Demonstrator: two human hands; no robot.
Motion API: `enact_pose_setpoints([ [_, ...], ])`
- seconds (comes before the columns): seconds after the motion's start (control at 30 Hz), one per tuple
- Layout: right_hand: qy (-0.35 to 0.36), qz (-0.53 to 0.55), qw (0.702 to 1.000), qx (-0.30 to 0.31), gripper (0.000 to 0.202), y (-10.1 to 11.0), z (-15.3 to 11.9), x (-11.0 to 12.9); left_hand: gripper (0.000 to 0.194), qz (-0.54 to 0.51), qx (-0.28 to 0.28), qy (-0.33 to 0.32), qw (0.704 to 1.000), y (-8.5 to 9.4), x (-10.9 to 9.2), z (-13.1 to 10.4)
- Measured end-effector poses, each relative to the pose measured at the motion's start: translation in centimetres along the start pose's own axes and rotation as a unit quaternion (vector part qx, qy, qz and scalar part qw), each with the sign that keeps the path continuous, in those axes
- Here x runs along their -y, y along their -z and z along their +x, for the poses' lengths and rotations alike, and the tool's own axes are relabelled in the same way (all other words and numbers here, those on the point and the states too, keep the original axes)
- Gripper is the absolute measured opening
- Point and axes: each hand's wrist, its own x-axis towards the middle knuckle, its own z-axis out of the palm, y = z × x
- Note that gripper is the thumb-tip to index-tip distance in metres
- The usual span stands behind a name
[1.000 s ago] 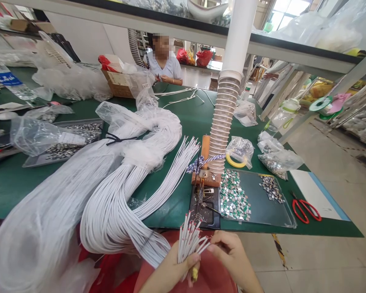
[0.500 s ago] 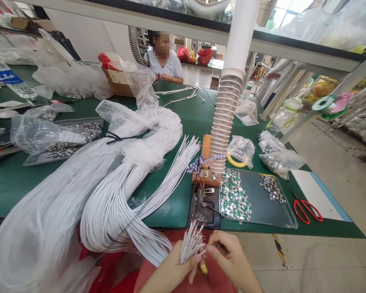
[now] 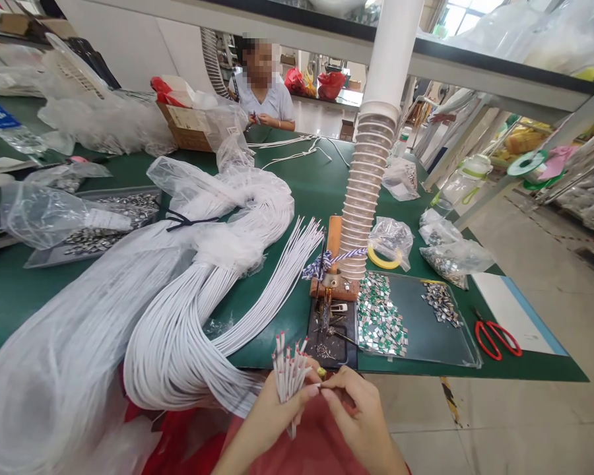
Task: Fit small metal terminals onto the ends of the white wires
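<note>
The left hand point(image 3: 272, 412) is gripping a bunch of short white wires point(image 3: 288, 369), red-tipped ends pointing up, at the near edge of the green table point(image 3: 277, 198). The right hand point(image 3: 359, 412) is pinching one wire end beside it. Coiled white cables point(image 3: 178, 310) are lying left; a tray of small green parts point(image 3: 381, 320) and red scissors point(image 3: 497, 340) are sitting right

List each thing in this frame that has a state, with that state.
left hand: gripping the wire bunch
wire bunch: upright, ends fanned
right hand: fingertips pinched beside the wire ends
red scissors: closed, flat on table
tray: holds small parts
cable bundle: tied, draped over table edge
</note>
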Motion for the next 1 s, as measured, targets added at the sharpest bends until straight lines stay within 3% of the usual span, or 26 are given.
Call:
enact_pose_setpoints([
  [0.13,-0.002,-0.018,1.000,0.002,0.029,0.4,0.4,0.2,0.043,-0.027,-0.064,-0.051,0.996,1.1,-0.3,0.8],
  [0.2,-0.028,-0.028,0.999,-0.036,0.023,1.3,0.6,-0.3,0.040,-0.035,-0.065,-0.064,0.995,1.4,-0.4,1.4],
  [0.3,-0.098,-0.072,0.985,-0.123,0.030,4.0,1.1,-1.6,0.045,-0.067,-0.086,-0.057,0.992,1.4,-0.7,2.2],
  [0.4,-0.144,-0.162,0.968,-0.128,0.023,7.2,1.9,-3.2,0.050,-0.100,-0.111,-0.047,0.988,0.9,-1.2,2.7],
  [0.53,-0.113,-0.278,0.945,-0.127,0.025,9.7,3.4,-5.4,0.049,-0.137,-0.125,-0.068,0.980,0.5,-2.1,2.4],
  [0.77,-0.102,-0.310,0.937,-0.128,0.026,10.0,5.9,-8.2,0.044,-0.155,-0.153,-0.056,0.974,0.7,-2.5,2.3],
  [0.9,-0.098,-0.303,0.939,-0.134,0.032,9.7,5.9,-8.8,0.041,-0.144,-0.149,-0.032,0.978,0.6,-2.3,2.3],
  [1.0,-0.101,-0.301,0.933,-0.170,0.037,9.4,5.5,-9.1,0.040,-0.143,-0.153,-0.033,0.977,0.5,-2.3,2.2],
])
